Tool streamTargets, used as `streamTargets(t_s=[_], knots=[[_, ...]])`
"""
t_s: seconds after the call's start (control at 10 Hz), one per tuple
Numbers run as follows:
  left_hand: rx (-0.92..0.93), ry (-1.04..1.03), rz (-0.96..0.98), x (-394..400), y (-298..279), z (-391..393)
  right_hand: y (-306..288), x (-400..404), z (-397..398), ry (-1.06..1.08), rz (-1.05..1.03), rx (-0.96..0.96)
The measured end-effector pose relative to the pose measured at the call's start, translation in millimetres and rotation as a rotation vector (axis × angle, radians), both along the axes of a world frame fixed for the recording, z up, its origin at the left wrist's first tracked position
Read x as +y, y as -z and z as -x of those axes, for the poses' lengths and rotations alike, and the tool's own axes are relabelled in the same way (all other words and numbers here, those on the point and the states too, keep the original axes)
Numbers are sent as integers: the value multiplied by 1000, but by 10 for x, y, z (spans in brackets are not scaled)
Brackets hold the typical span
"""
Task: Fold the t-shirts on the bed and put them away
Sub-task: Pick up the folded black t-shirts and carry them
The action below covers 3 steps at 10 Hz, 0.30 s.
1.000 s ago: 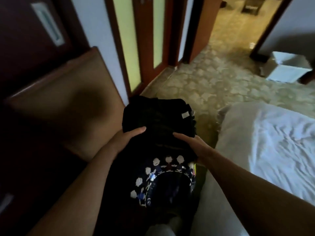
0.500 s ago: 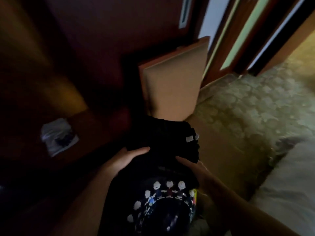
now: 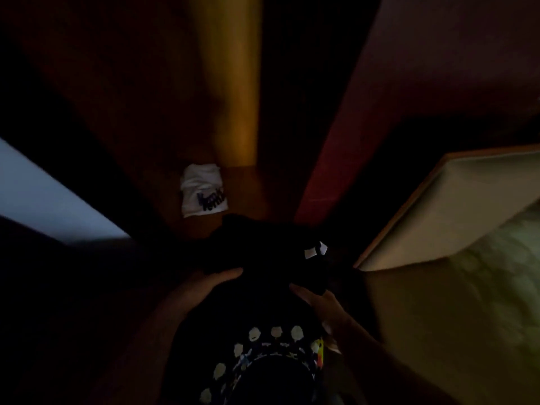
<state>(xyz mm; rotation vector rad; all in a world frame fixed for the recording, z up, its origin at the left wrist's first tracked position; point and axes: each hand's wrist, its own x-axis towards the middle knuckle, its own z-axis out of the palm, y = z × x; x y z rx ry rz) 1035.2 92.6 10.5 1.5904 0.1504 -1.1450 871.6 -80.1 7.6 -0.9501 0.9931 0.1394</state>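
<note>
A stack of folded black t-shirts with a small white tag is carried in front of me between both hands. My left hand holds its left side, thumb laid over the top. My right hand holds its right side the same way. The fingers under the stack are hidden. Just beyond the stack, a folded white t-shirt with dark lettering lies on a dark wooden shelf inside a dim wardrobe.
An open wardrobe door with a pale inner face stands at the right. The patterned floor shows lower right. A pale surface lies at the left. My own black printed shirt fills the bottom.
My view has turned left from the bed and doorway into the wardrobe. The black stack has come closer to the shelf and the white t-shirt. Both hands keep their hold.
</note>
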Motion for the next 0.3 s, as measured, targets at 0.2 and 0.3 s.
streamTargets(t_s=[0.2, 0.3], knots=[[68, -208, 11, 76, 189, -325, 166, -205, -692, -181, 35, 11], [20, -253, 13, -3, 381, -483, 278, -308, -1041, -234, 84, 31]])
